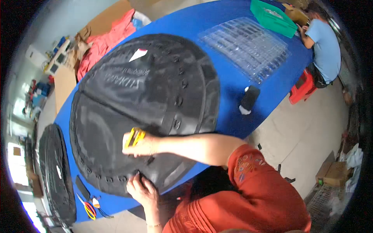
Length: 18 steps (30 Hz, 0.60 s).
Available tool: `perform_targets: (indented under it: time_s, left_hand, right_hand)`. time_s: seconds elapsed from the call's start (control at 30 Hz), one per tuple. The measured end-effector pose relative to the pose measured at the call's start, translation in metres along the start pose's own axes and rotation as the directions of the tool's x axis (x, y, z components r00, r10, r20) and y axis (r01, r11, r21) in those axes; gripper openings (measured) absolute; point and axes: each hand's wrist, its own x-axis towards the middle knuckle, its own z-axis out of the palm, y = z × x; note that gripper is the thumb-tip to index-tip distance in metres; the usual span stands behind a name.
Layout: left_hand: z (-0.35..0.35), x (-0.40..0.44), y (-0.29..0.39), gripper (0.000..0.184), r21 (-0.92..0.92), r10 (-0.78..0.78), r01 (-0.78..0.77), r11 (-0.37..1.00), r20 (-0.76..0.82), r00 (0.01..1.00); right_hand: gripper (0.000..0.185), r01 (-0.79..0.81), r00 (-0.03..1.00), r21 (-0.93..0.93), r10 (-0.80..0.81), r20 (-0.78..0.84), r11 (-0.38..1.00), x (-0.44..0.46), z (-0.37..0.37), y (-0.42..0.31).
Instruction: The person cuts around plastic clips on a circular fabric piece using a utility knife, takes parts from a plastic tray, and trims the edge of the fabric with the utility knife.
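A large round black fabric cover lies across the blue table, with pale lettering, a white tag and a row of loops around its border. My right hand is above its lower half, fingers wrapped round a yellow-and-black hand tool whose exact kind I cannot make out. Nearer to me, my left hand pinches the cover's near edge beside the loops. Under my right wrist, a small dark piece lies on the fabric.
Scissors and a black strip lie at the near left corner of the blue table. Beyond are a black roll, clear plastic trays and a green bin. A co-worker sits by a red stool.
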Motion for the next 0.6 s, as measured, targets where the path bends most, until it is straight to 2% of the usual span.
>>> perform_targets:
  time_s: [0.07,0.13,0.2,0.27,0.3,0.33,0.37,0.53,0.6]
  left_hand:
    - [0.003,-0.002,-0.001,0.026,-0.027,0.026,-0.027,0.999,-0.059,0.998]
    - [0.001,0.0,0.001,0.028,-0.04,0.048,-0.051,0.998,-0.057,0.997]
    - [0.001,0.002,0.003,0.031,-0.081,0.021,-0.025,0.996,-0.048,0.999]
    - [0.001,0.005,0.003,0.03,-0.106,0.039,-0.048,0.993,-0.085,0.996]
    - [0.0,0.008,0.005,0.03,-0.123,0.03,-0.039,0.992,-0.073,0.997]
    - [0.001,0.007,0.004,0.03,-0.112,0.026,-0.035,0.993,-0.083,0.996]
    - [-0.002,0.009,0.005,0.031,-0.126,0.01,-0.018,0.992,-0.06,0.998]
    - [-0.004,0.006,0.007,0.032,-0.137,-0.015,0.009,0.991,-0.049,0.999]
    - [-0.003,0.007,0.007,0.032,-0.133,-0.015,0.01,0.991,-0.037,0.999]
  right_hand:
    - [0.018,-0.024,1.0,0.062,0.025,-0.015,0.998,-0.005,0.0,-0.006]
    - [0.019,-0.093,0.994,0.035,0.094,-0.056,0.995,-0.003,-0.001,0.0]
    - [0.021,-0.131,0.99,-0.123,0.122,-0.075,0.984,-0.005,-0.001,-0.014]
    - [0.018,-0.107,0.993,-0.142,0.1,-0.06,0.984,-0.005,-0.004,-0.01]
    - [0.017,-0.037,0.999,-0.15,0.036,-0.013,0.988,-0.007,-0.009,-0.009]
    - [0.022,-0.049,0.999,-0.152,0.05,0.001,0.987,-0.007,-0.009,-0.01]
    - [0.019,-0.066,0.998,-0.176,0.064,-0.017,0.982,-0.009,-0.004,-0.014]
    - [0.015,0.006,0.994,-0.173,0.013,0.106,0.985,-0.017,0.005,-0.016]
    - [0.013,0.239,0.963,-0.359,-0.172,0.21,0.902,-0.017,0.006,-0.013]
